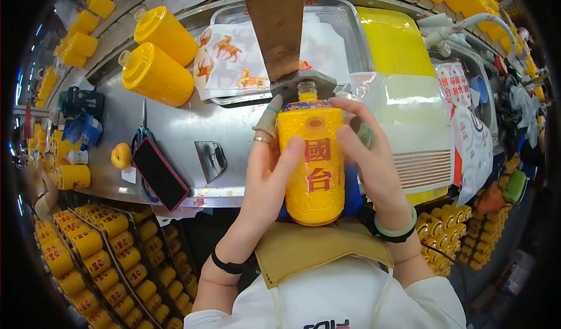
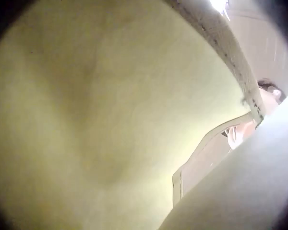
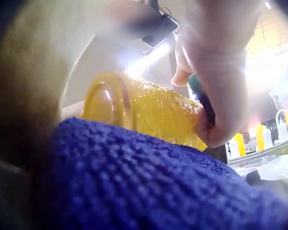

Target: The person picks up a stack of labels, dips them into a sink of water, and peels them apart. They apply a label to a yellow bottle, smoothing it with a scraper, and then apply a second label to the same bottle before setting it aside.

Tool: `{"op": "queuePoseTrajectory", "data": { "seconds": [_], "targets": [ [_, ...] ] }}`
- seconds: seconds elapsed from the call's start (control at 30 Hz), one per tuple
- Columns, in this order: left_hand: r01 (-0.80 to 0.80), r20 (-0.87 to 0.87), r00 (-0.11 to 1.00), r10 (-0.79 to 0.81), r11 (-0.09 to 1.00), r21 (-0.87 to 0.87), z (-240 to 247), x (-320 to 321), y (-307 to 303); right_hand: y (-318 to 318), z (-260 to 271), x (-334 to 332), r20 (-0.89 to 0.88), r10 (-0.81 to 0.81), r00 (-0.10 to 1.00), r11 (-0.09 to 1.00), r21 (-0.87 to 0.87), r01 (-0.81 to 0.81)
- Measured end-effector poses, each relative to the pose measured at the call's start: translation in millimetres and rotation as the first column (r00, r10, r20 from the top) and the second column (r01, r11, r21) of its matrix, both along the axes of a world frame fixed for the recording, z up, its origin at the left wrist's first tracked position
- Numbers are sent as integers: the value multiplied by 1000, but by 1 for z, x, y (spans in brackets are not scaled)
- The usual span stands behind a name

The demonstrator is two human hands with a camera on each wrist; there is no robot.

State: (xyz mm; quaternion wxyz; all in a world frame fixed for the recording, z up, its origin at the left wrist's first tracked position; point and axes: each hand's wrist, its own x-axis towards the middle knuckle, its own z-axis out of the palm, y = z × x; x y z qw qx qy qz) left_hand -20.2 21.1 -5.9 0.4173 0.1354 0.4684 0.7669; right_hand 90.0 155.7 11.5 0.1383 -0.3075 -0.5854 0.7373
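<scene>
We've got a yellow bottle [image 1: 312, 203] upright in the frame, at centre, neck toward the top, red characters facing us. Left hand [image 1: 266, 165] and right hand [image 1: 368, 147] both hold it, thumbs on the front, other fingers round the sides; right index reaches up by the shoulder. Dark green item [image 1: 364, 135] at the right fingers, can't tell what. We'd judge the bottle stiff, fairly heavy if full, breakable; glossy embossing may slip a bit. Best hold: both sides of the body, not the clear neck [image 1: 306, 89]. Right-wrist view: blue fabric [image 3: 134, 177] below it. Metal bench [image 1: 234, 124], shiny; phone [image 1: 160, 174], scissors [image 1: 143, 133] and apple [image 1: 121, 156] at left, printed sheets [image 1: 228, 45] upper centre. Workshop room, racked bottles [image 1: 120, 259] lower left.
</scene>
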Motion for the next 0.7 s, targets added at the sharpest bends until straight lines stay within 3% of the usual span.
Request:
{"op": "queuePoseTrajectory", "data": {
  "seconds": [0.13,0.47,0.53,0.57,0.63,0.7],
  "targets": [
    [45,-144,988,-51,998,-41,1,-2,-1,-4,-8,-4,-42,-10,999,996,91,14],
    [61,-153,986,-74,994,-88,-3,1,-5,-3,-10,0,-43,1,999,994,112,4],
    [-143,-519,844,134,989,24,-16,9,-9,-1,-14,6,-56,39,998,990,138,-31],
    [-142,-520,844,134,990,24,-18,4,-15,0,-13,9,-57,39,998,990,137,-31],
    [13,-840,498,-214,971,-240,-10,-10,-29,-1,-12,15,-95,50,994,999,11,-49],
    [-24,-868,460,-188,974,-224,-13,-14,-27,-3,-13,15,-85,49,995,998,29,-47]
  ]
}}
